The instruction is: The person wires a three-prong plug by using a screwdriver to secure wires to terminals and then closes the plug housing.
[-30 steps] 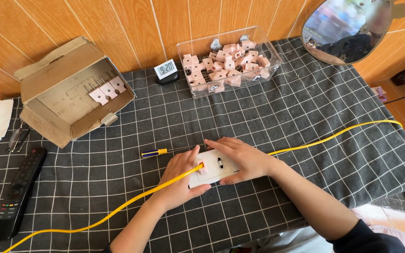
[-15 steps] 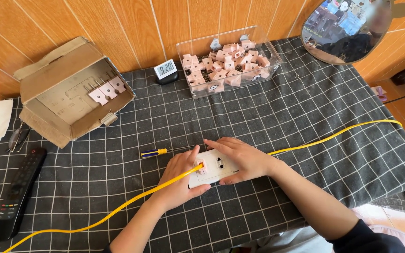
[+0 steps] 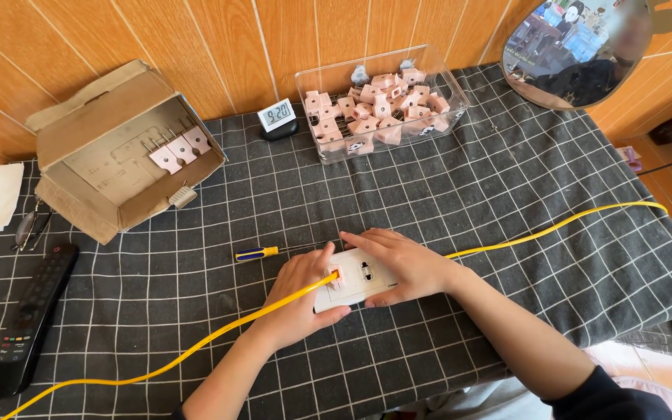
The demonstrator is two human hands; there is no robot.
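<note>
A white wall-socket plate (image 3: 359, 281) with a pink module in it lies on the checked dark cloth (image 3: 445, 194). My left hand (image 3: 299, 302) grips its left end, thumb on the pink module. My right hand (image 3: 403, 263) lies flat over its far and right side, fingers together. A yellow cable (image 3: 219, 334) runs from the lower left across my left hand and on to the right edge behind my right wrist.
A blue-and-yellow screwdriver (image 3: 258, 253) lies just left of my hands. A clear tub (image 3: 383, 99) of pink parts, a small clock (image 3: 277, 117), an open cardboard box (image 3: 122, 148), a black remote (image 3: 33, 315) and a round mirror (image 3: 581, 48) stand around.
</note>
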